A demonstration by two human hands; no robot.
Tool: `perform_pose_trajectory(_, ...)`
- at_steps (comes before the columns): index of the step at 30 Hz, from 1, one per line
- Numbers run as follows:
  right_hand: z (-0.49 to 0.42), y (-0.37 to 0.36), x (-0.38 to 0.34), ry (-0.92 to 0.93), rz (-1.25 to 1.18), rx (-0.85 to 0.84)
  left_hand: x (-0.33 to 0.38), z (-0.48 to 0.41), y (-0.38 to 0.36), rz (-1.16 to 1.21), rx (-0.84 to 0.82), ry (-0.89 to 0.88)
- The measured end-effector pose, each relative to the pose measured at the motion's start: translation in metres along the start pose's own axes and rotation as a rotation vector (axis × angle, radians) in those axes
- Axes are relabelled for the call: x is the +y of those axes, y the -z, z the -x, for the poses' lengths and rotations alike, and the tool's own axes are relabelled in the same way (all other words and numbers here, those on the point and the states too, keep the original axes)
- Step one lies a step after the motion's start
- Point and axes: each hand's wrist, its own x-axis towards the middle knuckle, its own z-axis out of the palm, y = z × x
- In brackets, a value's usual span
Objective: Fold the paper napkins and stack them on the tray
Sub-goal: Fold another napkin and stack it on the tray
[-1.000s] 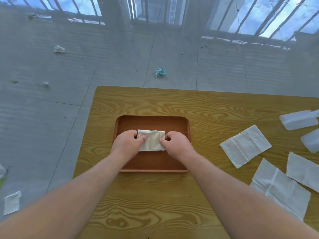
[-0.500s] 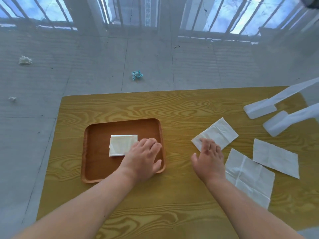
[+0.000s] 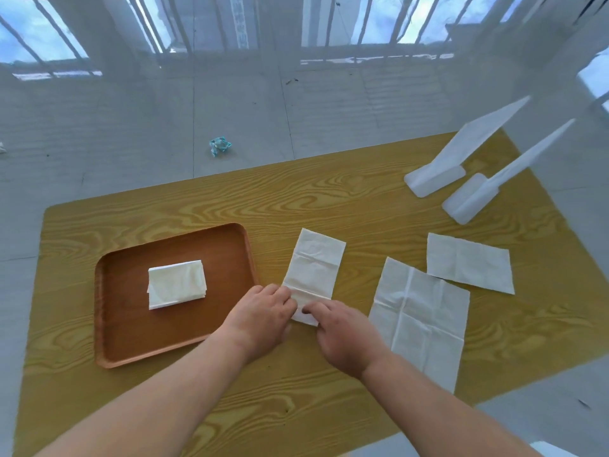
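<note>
A brown tray (image 3: pixel 131 344) lies on the left of the wooden table (image 3: pixel 329 199). A small stack of folded white napkins (image 3: pixel 177 284) rests in its middle. Just right of the tray lies a long white napkin (image 3: pixel 315 265). My left hand (image 3: pixel 260 316) and my right hand (image 3: pixel 346 338) both pinch its near end, which is partly hidden under my fingers. Two more flat napkins lie further right: a large unfolded one (image 3: pixel 418 321) and a smaller one (image 3: pixel 469 262).
Two white plastic stands (image 3: pixel 438 176) (image 3: pixel 471 201) sit at the table's far right corner. A crumpled blue-and-white scrap (image 3: pixel 220 146) lies on the grey floor beyond the table. Barred windows line the far wall.
Both hands left the folded napkin on the tray and moved right. The right hand dragged a flat napkin nearer the tray, and both hands now grip its near end. My view shifted right.
</note>
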Motion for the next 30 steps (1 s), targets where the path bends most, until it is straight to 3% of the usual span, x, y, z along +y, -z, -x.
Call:
perform_pose_trajectory(3,0.006,0.001,0.009,0.043,0.067,0.042,0.008,-0.004,-0.001,-0.037,0.012,-0.011)
perform_pose_trajectory(8,0.007,0.000,0.018,-0.032,0.257,-0.091,0.020,-0.010,0.004,-0.002,0.060,0.067)
perform_pose_trajectory(12,0.002,-0.003,0.016,-0.012,0.326,-0.068,0.023,-0.008,0.010,0.079,0.066,0.131)
perform_pose_trajectory(19,-0.010,-0.002,0.013,-0.004,0.338,0.015,0.015,0.001,0.008,0.027,-0.004,0.100)
perform_pose_trajectory(25,0.000,0.006,0.015,-0.004,0.190,0.026,0.021,0.001,0.007,0.047,-0.025,0.134)
perform_pose_trajectory(30,0.005,0.010,0.022,0.000,0.263,-0.146,0.020,0.000,0.011,0.162,-0.031,0.208)
